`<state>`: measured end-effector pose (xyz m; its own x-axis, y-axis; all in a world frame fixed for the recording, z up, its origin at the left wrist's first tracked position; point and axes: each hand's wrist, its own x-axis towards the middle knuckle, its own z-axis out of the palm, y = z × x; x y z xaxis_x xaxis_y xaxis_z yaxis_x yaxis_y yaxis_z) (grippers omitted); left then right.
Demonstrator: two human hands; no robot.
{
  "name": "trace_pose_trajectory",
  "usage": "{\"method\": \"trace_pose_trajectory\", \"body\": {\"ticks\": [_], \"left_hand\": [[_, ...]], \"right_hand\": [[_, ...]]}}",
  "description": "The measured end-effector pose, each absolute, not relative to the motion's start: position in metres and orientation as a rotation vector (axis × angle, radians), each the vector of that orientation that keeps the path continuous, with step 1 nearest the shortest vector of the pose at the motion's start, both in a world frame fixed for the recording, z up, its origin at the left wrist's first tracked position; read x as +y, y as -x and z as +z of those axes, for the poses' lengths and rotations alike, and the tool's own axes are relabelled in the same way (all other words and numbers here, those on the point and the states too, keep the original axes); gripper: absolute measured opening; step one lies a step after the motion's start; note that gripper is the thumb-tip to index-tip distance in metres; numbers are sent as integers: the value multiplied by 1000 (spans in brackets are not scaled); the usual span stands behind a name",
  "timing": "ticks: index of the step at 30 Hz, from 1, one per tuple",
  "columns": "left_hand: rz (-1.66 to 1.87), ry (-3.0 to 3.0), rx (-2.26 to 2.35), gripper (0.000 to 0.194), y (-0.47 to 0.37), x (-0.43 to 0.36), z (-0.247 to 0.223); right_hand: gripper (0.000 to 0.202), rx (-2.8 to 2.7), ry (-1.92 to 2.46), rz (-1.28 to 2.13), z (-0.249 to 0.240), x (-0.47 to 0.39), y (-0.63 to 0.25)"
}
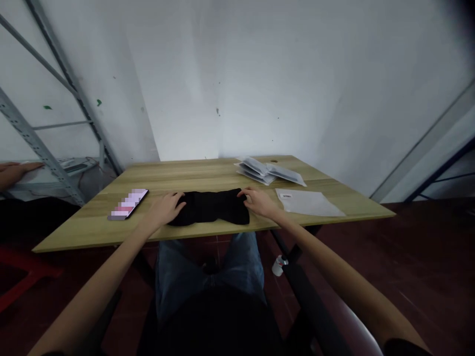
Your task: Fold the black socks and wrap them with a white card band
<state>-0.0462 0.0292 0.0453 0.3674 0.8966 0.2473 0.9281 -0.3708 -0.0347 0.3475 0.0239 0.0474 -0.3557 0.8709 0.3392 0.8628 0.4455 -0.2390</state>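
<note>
A black piece of folded cloth [211,206] lies spread sideways on the wooden table [178,174], close to its front edge. At the cloth's left end is my left hand [167,207], fingers and thumb closed on the upper corner. My right hand [260,201] pinches the upper right corner in the same way. The cloth sags slightly along its lower edge between the two hands. Just right of my right hand, a flat translucent plastic bag [309,202] with a small label lies on the tabletop.
Several packed plastic bags [256,169] are piled at the back of the table. A phone [128,204] with a lit screen lies at the left. Beyond stand a metal rack [48,94] and another person's hand [22,170]. A white can [278,266] is on the floor.
</note>
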Motion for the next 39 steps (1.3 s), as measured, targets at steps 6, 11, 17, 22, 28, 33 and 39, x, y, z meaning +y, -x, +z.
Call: {"method": "trace_pose_trajectory", "body": {"ticks": [6,11,17,22,28,33,39], "left_hand": [[-372,2309,-1793,26,64,64,50],[-463,2219,-1791,24,68,88,68],[-505,2036,-1818,35,20,120,101],[-587,2492,-1463,45,-18,102,99],[-291,2761,-1356,46,-16,82,85],[-197,2839,-1432,39,-17,76,86],[-219,2876,-1444,41,-13,60,83]], "right_hand": [[22,-2288,1624,-60,44,31,-351],[21,-2155,1635,-83,65,61,-342],[23,-1807,1845,135,98,121,-303],[25,-1643,1846,21,73,118,-280],[19,-1772,1644,-7,42,73,-273],[16,-2008,1574,119,29,55,-263],[34,-2133,1520,-98,17,34,-266]]}}
